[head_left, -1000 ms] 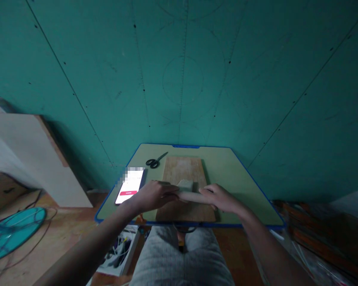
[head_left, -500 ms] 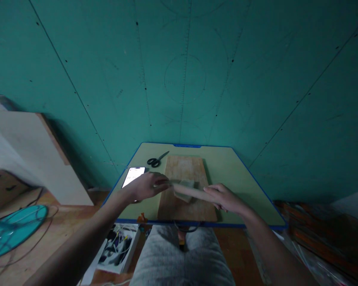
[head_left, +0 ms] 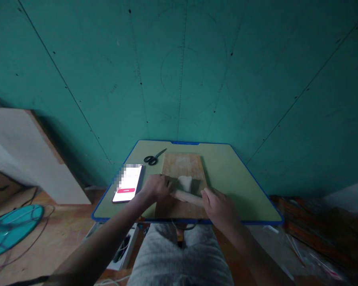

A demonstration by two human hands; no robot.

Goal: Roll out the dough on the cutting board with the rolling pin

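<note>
A pale wooden rolling pin [head_left: 188, 197] lies crosswise over a wooden cutting board [head_left: 183, 161]. My left hand [head_left: 158, 186] is closed around its left end, and my right hand [head_left: 217, 204] grips the right end. Under and just beyond the pin is a flat whitish piece of dough [head_left: 185, 183]; its near part is hidden by the pin. The pin slants slightly, its right end nearer to me.
Black-handled scissors [head_left: 152, 159] lie at the table's back left, with a lit phone [head_left: 127, 184] nearer to me. The blue-edged table [head_left: 235, 174] stands against a green wall [head_left: 179, 87]. A white open box [head_left: 128, 250] with cables sits below the table.
My left hand has closed on the pin's left end, where its fingers were loosely extended before. The pin has come nearer to me, showing more of the dough beyond it.
</note>
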